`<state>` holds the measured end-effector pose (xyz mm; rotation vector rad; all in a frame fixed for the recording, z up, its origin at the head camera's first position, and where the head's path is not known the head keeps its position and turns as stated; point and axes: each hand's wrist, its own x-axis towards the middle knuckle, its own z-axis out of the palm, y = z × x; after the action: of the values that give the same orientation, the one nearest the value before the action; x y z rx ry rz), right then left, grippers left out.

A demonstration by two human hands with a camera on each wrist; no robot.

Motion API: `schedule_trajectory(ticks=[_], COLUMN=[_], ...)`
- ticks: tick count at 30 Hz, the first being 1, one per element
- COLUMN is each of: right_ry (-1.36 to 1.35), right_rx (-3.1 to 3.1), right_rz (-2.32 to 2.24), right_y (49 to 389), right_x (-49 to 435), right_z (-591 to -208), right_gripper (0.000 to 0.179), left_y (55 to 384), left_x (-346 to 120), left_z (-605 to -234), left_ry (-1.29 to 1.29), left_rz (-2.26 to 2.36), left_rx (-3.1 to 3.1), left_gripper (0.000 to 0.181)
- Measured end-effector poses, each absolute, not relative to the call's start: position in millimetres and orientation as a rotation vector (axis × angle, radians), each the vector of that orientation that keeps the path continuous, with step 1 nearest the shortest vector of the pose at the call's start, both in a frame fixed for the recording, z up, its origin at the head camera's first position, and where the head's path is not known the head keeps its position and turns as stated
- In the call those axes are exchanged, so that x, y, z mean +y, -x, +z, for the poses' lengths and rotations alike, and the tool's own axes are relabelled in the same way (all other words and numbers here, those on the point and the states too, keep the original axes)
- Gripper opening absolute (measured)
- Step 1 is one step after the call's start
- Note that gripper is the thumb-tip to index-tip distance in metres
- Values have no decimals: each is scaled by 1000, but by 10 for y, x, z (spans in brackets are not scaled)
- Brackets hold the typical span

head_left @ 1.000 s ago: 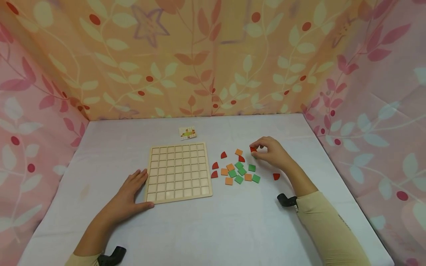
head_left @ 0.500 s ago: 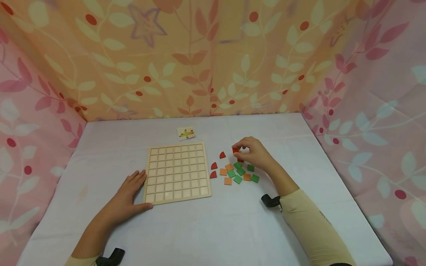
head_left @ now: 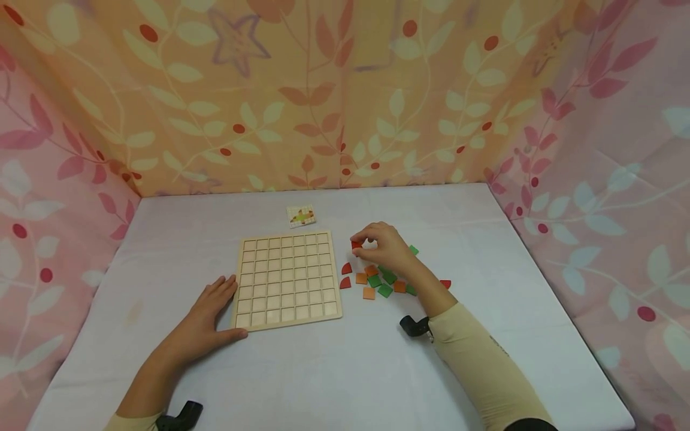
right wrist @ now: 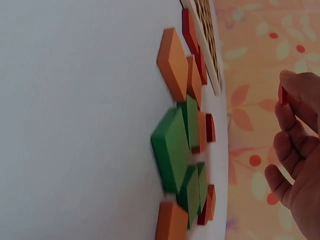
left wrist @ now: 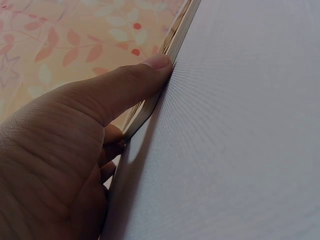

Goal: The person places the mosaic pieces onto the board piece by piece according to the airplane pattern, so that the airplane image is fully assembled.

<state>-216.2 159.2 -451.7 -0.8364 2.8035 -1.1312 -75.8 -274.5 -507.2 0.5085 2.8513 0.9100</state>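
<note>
Between thumb and fingertips of my right hand (head_left: 389, 250) is a red quarter-circle tile (head_left: 356, 245), held over the loose tiles. In the right wrist view the right hand (right wrist: 302, 135) pinches this red tile (right wrist: 283, 94) edge-on, its other fingers loosely bent. My left hand (head_left: 199, 329) lies at the near-left corner of a wooden grid board (head_left: 288, 281), thumb along the near edge and fingers along the left side. The left wrist view shows the thumb of the left hand (left wrist: 55, 150) touching the edge of the board (left wrist: 182, 37).
Right of the board lie several green tiles (head_left: 385, 291), orange tiles (head_left: 369, 293) and red tiles (head_left: 345, 282), partly hidden by the right forearm. A small picture card (head_left: 300, 216) lies behind the board. Patterned cloth walls (head_left: 345, 96) border the white table (head_left: 323, 377).
The right hand has moved left with the red quarter-circle tile, from the right side of the loose tiles to near the board's right edge. The left hand keeps its place at the board.
</note>
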Motion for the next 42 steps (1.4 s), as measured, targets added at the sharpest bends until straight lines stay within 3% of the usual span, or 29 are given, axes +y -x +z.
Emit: schedule_trajectory(ticks=[25, 42], right_ry=[758, 690], right_rx=[2836, 2911], right_rz=[-955, -730], right_y=[2159, 2178], right_x=[938, 742], right_z=[-4748, -4814], right_gripper=[26, 27], left_y=[755, 772], left_x=[-2749, -2767], left_z=[-5116, -5113], left_ry=[-543, -570], left_rz=[909, 905], left_rx=[2862, 2888], left_gripper=[115, 114])
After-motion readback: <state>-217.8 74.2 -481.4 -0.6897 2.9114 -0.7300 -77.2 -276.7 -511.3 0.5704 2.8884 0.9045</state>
